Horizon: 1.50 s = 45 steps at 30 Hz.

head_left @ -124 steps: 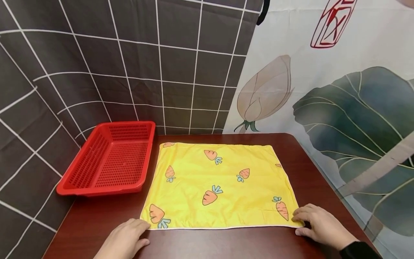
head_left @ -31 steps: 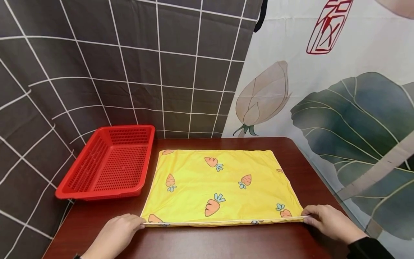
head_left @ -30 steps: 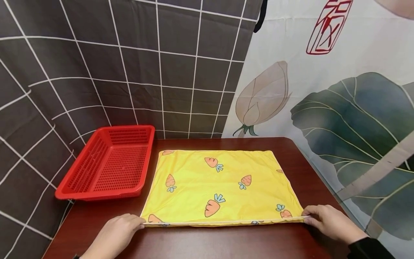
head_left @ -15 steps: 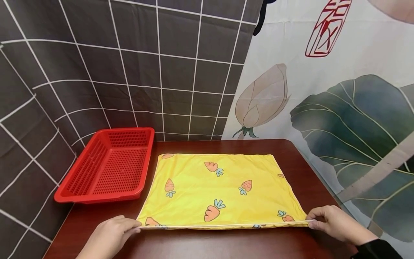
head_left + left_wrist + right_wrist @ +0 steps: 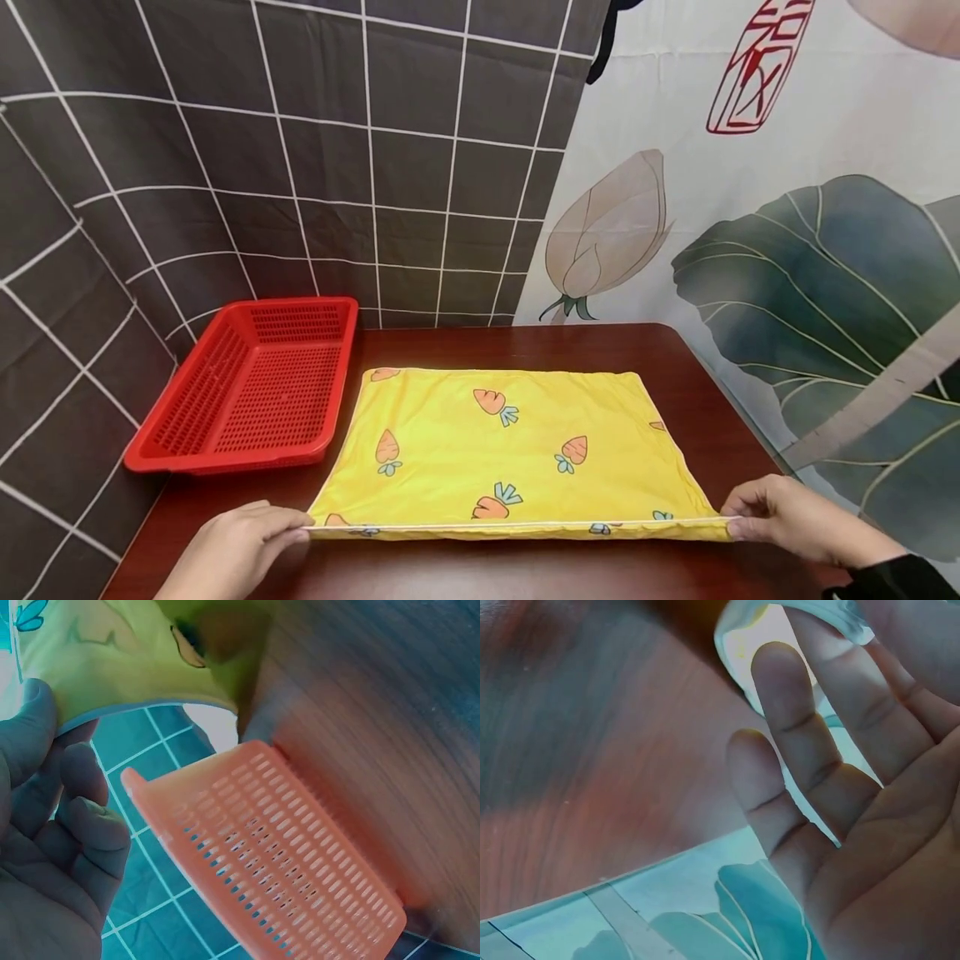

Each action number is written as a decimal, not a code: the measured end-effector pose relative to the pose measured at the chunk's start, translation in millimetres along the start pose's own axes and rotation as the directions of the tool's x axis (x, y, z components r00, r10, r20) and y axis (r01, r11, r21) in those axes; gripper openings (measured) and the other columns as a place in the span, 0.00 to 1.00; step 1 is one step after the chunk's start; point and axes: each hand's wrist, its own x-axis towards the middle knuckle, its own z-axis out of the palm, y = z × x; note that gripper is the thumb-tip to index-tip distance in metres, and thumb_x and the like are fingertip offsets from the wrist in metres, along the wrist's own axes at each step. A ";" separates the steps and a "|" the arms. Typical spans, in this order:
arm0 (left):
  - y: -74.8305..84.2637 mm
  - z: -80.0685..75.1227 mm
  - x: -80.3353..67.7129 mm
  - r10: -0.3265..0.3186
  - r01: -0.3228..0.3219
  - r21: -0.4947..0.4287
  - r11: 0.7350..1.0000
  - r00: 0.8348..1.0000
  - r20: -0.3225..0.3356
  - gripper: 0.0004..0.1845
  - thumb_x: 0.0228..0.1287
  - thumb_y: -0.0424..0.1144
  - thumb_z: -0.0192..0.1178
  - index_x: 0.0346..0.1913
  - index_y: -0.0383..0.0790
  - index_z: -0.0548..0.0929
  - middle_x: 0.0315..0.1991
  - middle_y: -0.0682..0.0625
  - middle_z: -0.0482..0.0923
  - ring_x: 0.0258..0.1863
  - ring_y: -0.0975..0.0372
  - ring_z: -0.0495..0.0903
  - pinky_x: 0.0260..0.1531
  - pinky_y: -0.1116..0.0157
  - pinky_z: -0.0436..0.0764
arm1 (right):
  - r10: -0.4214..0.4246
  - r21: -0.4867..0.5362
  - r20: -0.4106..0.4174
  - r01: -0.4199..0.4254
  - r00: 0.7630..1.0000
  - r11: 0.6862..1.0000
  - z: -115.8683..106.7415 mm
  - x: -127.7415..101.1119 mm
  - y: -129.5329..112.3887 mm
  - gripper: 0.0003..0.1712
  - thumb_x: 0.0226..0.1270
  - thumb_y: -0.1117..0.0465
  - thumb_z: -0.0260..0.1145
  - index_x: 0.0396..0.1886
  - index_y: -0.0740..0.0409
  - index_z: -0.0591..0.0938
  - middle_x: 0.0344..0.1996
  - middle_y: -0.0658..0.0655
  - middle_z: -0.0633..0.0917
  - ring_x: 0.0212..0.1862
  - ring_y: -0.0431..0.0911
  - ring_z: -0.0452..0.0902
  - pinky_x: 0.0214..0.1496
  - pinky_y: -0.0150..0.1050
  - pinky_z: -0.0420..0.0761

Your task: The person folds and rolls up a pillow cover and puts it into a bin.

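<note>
Yellow cloth (image 5: 510, 446) with carrot print, spread across the middle of the table (image 5: 697, 392), far edge lying flat, near edge lifted slightly off the wood and stretched taut between two hands. White piping along that near edge, running straight from one near corner to the other.

Left hand (image 5: 225, 554) at the near left corner, fingers curled and pinching the hem; in the left wrist view, thumb and fingers (image 5: 82, 817) closed on the cloth edge (image 5: 127, 667), the fabric draped above them. Right hand (image 5: 787, 521) at the near right corner, likewise pinching the hem; in the right wrist view, cloth corner (image 5: 780, 619) caught at the fingertips, the remaining fingers (image 5: 795, 727) loosely curved beneath it. Dark sleeve (image 5: 892, 579) at the right wrist, near right of the frame.

Red basket (image 5: 247, 387) just left of the cloth, on the far left part of the table, slightly overhanging the left edge, perforated floor and walls; apart from the cloth by a narrow strip of wood. Same basket (image 5: 277, 862) seen pale from the left wrist, tilted in view.

Dark grid-patterned backdrop (image 5: 300, 150) behind and to the left; pale curtain (image 5: 750, 217) with lotus bud, green leaf and red seal to the right.
</note>
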 end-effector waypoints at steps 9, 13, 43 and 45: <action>-1.7 -21.7 3.2 -0.098 0.123 -0.075 0.990 0.957 0.273 0.04 0.62 0.49 0.76 0.38 0.61 0.92 0.32 0.74 0.79 0.30 0.81 0.70 0.32 0.69 0.81 | -0.069 0.046 0.001 0.069 0.998 0.997 -8.8 -14.4 -3.6 0.03 0.73 0.58 0.71 0.39 0.52 0.88 0.30 0.39 0.86 0.31 0.28 0.71 0.30 0.30 0.72; -3.2 -28.2 4.0 -0.070 0.102 -0.111 0.989 0.962 0.262 0.03 0.63 0.48 0.75 0.38 0.61 0.92 0.31 0.75 0.79 0.30 0.81 0.69 0.30 0.70 0.78 | -0.077 0.072 0.022 0.075 0.997 0.995 -15.3 -18.9 -6.7 0.03 0.74 0.60 0.70 0.40 0.53 0.88 0.31 0.40 0.87 0.31 0.29 0.71 0.31 0.30 0.73; -11.8 -87.1 125.0 -0.035 0.032 0.029 0.999 0.993 0.114 0.05 0.62 0.43 0.77 0.39 0.49 0.94 0.30 0.59 0.85 0.32 0.62 0.80 0.36 0.58 0.84 | -0.115 -0.229 -0.342 0.036 0.933 0.973 -97.9 25.8 -61.1 0.06 0.74 0.56 0.72 0.46 0.51 0.87 0.34 0.43 0.88 0.34 0.35 0.77 0.37 0.31 0.78; -14.9 -81.3 136.8 -0.052 0.046 0.048 0.998 0.988 0.146 0.07 0.62 0.44 0.77 0.40 0.46 0.94 0.35 0.54 0.87 0.39 0.56 0.82 0.44 0.50 0.86 | -0.102 -0.247 -0.390 0.002 0.915 0.969 -99.9 38.1 -60.5 0.08 0.74 0.55 0.72 0.46 0.52 0.88 0.34 0.45 0.88 0.35 0.38 0.77 0.38 0.31 0.79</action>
